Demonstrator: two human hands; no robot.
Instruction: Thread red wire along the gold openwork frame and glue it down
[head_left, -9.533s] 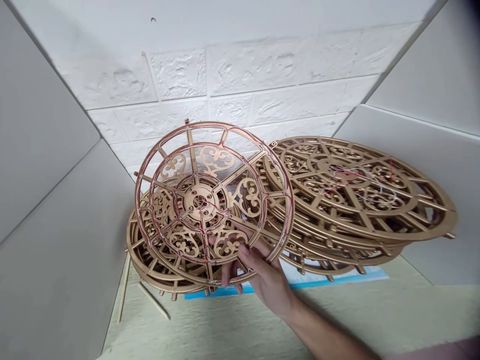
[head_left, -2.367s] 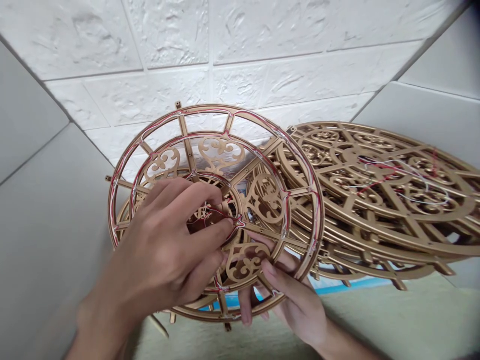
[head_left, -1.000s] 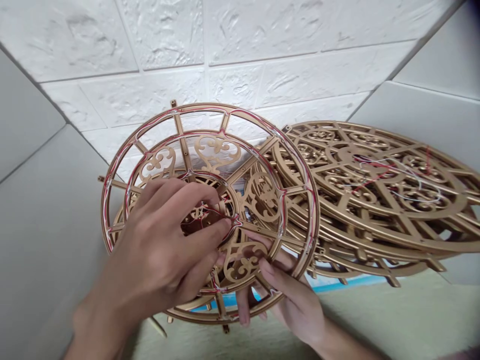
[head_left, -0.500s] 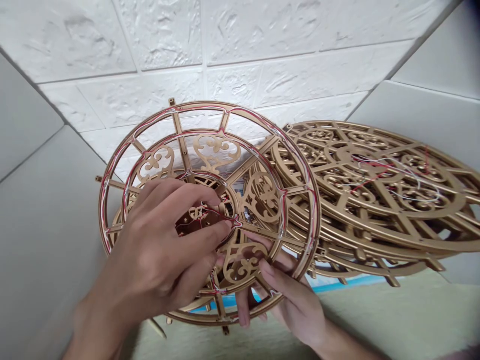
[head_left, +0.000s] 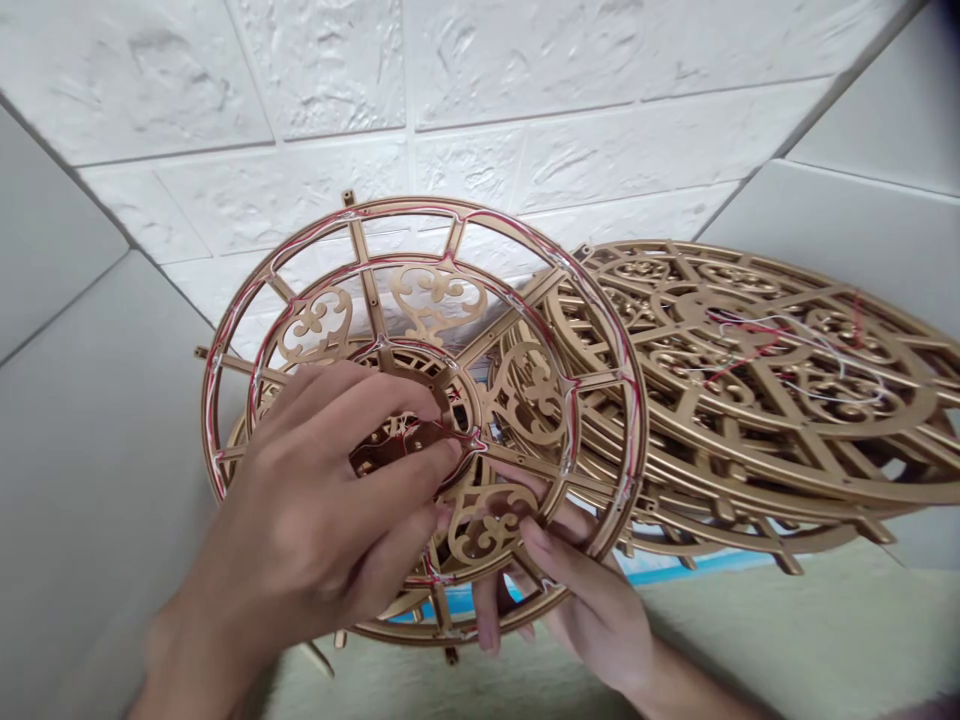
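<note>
A round gold openwork frame point(head_left: 636, 420) with scroll ornaments stands tilted before me, red and white wires point(head_left: 474, 440) running along its rings and spokes. Curled over the hub, my left hand point(head_left: 315, 490) has its fingertips at the wires by the inner ring; its thumb is partly hidden. My right hand point(head_left: 592, 590) grips the lower right of the frame, thumb in front and other fingers behind and underneath.
To the right lies a stack of similar gold frames point(head_left: 825, 440), with loose red and white wires on the top one. More gold frames sit behind the held one. A white brick-patterned wall point(head_left: 525, 60) rises at the back, with grey panels point(head_left: 82, 420) at the sides.
The held frame has shifted slightly up and to the right. Both hands keep nearly the same places, with the left fingertips still at the inner ring.
</note>
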